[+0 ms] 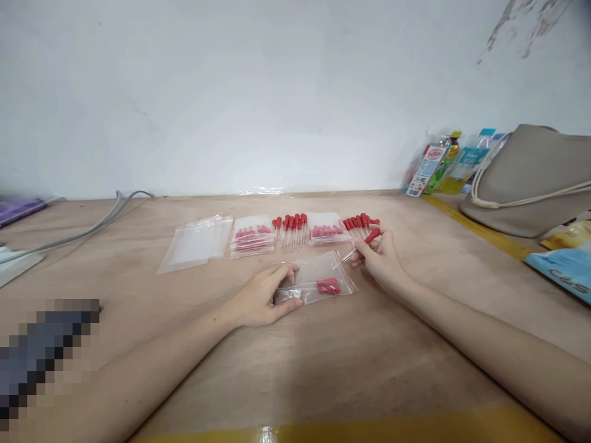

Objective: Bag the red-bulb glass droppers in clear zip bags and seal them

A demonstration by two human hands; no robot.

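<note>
Fingers [363, 247] of the right hand [384, 257] grasp a small red-handled tool [372, 236], its thin metal shaft slanting down and left to the mouth of a clear bag [309, 266]. Whether the tip is inside the bag or just over its edge, I cannot tell. Fingers of the left hand [261, 298] are curled on the closed end of the same bag, thumb along the near edge, holding it on the brown surface [346, 369]. A cluster of red handles [328, 286] lies inside the bag, toward the mouth, which has a red line and faces right. Beyond the hands runs a row of things: at the left, flat clear bags [191, 247] overlapping one another; then a stack of filled bags [252, 239] showing red through the plastic; then loose tools [295, 223], handles toward the wall [277, 92]; then a second filled stack [327, 231]; and last another group of tools [360, 221], just beyond the right hand. A grey cable [107, 216] crosses the left part of the surface. Over to the right, drink bottles [466, 161] stand near the wall, beside a grey bag with a cord [530, 175], and a blue packet [561, 274] lies nearer, at the edge of view.
</note>
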